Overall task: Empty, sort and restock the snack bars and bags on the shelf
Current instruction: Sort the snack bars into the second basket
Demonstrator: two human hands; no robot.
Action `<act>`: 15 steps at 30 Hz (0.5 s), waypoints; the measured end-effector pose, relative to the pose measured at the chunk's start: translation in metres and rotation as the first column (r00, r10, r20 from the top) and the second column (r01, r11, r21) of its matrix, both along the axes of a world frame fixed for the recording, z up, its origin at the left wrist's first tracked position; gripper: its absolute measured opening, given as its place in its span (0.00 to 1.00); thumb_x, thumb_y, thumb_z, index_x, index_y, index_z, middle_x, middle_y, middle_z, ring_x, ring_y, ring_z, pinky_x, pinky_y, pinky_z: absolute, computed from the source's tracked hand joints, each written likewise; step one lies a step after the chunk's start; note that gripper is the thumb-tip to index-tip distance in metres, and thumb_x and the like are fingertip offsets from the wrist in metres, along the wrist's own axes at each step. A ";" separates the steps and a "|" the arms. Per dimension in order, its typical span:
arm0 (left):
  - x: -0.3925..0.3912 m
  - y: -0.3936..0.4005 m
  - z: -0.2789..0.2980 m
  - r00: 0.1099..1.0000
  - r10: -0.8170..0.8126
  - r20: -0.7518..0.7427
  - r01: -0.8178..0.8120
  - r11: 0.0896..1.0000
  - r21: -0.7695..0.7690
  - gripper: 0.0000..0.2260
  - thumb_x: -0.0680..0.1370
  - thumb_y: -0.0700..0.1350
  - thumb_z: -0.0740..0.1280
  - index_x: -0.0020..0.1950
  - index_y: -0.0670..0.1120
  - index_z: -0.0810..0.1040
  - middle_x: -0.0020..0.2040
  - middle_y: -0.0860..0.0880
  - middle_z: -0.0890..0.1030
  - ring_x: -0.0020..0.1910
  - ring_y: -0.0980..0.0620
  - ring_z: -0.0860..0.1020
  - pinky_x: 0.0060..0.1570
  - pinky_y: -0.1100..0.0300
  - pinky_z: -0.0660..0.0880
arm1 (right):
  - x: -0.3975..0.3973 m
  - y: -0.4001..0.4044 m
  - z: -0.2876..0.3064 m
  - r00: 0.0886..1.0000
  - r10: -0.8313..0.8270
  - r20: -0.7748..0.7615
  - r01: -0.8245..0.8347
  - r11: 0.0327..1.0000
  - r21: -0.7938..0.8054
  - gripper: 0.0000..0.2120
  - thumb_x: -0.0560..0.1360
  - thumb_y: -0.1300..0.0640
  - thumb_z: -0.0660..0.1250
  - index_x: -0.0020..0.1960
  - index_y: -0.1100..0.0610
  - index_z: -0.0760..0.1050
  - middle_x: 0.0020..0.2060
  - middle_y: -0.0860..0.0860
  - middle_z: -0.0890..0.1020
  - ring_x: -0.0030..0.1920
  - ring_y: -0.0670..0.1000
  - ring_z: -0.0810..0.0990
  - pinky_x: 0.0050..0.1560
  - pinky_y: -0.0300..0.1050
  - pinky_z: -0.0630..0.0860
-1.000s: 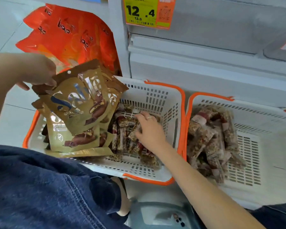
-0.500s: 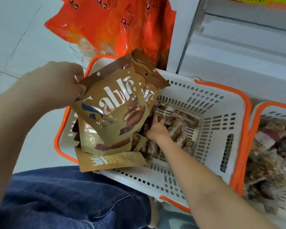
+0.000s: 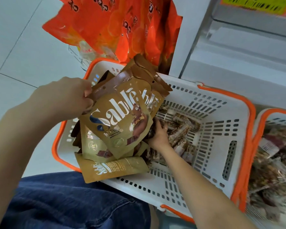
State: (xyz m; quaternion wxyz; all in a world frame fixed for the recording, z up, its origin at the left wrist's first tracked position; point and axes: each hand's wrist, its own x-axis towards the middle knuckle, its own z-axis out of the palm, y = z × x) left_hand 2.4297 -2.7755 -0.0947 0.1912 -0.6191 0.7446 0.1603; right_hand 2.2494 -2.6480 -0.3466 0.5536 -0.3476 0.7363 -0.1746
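My left hand [image 3: 68, 98] pinches the top edges of several gold and brown Sablé bags [image 3: 120, 119] and holds them tilted over the left end of a white basket with an orange rim [image 3: 221, 162]. One more gold bag [image 3: 112, 167] lies over the basket's near edge. My right hand [image 3: 158, 134] reaches down into the basket among the clear-wrapped snack bars [image 3: 180, 129]. Its fingertips are hidden behind the bags, so whether it grips a bar is unclear.
A second white and orange basket [image 3: 261, 123] at the right holds more wrapped snack bars [image 3: 274, 162]. Red-orange snack bags [image 3: 116, 27] lean behind the first basket, beside the white shelf unit [image 3: 238, 63]. My blue-jeaned knee [image 3: 64, 204] is at the lower left.
The view has swung left and down. My left hand has brought the Sablé bags lower over the basket. My right hand has slid left, deeper under the bags among the bars.
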 end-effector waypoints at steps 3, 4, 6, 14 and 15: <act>0.003 -0.003 0.002 1.000 -0.016 0.014 0.016 1.000 -0.021 0.03 0.74 0.46 0.67 0.42 0.49 0.74 0.45 0.44 0.79 0.45 0.40 0.76 0.48 0.47 0.75 | -0.019 0.010 0.014 0.999 0.039 0.015 -0.039 0.999 -0.022 0.49 0.65 0.55 0.78 0.75 0.39 0.52 0.75 0.59 0.47 0.74 0.64 0.56 0.68 0.55 0.65; 0.004 -0.003 0.003 1.000 -0.021 0.024 0.021 0.999 -0.024 0.03 0.75 0.46 0.67 0.43 0.49 0.75 0.44 0.44 0.79 0.45 0.40 0.76 0.48 0.47 0.76 | -0.028 0.015 0.020 0.999 0.039 0.005 -0.039 0.999 -0.025 0.49 0.64 0.57 0.78 0.75 0.39 0.53 0.74 0.60 0.49 0.72 0.64 0.59 0.68 0.54 0.67; 0.004 -0.002 0.005 0.998 -0.017 0.053 0.018 1.000 -0.023 0.03 0.75 0.46 0.67 0.44 0.48 0.76 0.43 0.43 0.78 0.44 0.41 0.76 0.48 0.47 0.76 | -0.049 0.026 0.034 1.000 0.024 -0.015 -0.024 0.999 -0.030 0.49 0.63 0.60 0.77 0.75 0.39 0.54 0.74 0.58 0.49 0.72 0.62 0.59 0.66 0.50 0.66; -0.011 0.022 0.014 0.987 -0.095 0.126 0.095 0.995 0.005 0.02 0.76 0.43 0.66 0.45 0.47 0.74 0.45 0.44 0.76 0.47 0.42 0.75 0.47 0.53 0.73 | -0.124 0.071 0.111 0.997 -0.075 -0.035 0.065 0.971 -0.230 0.42 0.68 0.59 0.74 0.74 0.40 0.56 0.70 0.42 0.60 0.67 0.46 0.64 0.53 0.32 0.69; -0.011 0.025 0.014 0.986 -0.093 0.136 0.094 0.996 -0.002 0.03 0.76 0.44 0.66 0.49 0.46 0.74 0.47 0.43 0.77 0.48 0.42 0.75 0.47 0.53 0.73 | -0.129 0.077 0.119 0.994 -0.106 -0.033 0.093 0.958 -0.271 0.42 0.68 0.58 0.75 0.74 0.39 0.56 0.72 0.43 0.61 0.70 0.48 0.63 0.58 0.38 0.69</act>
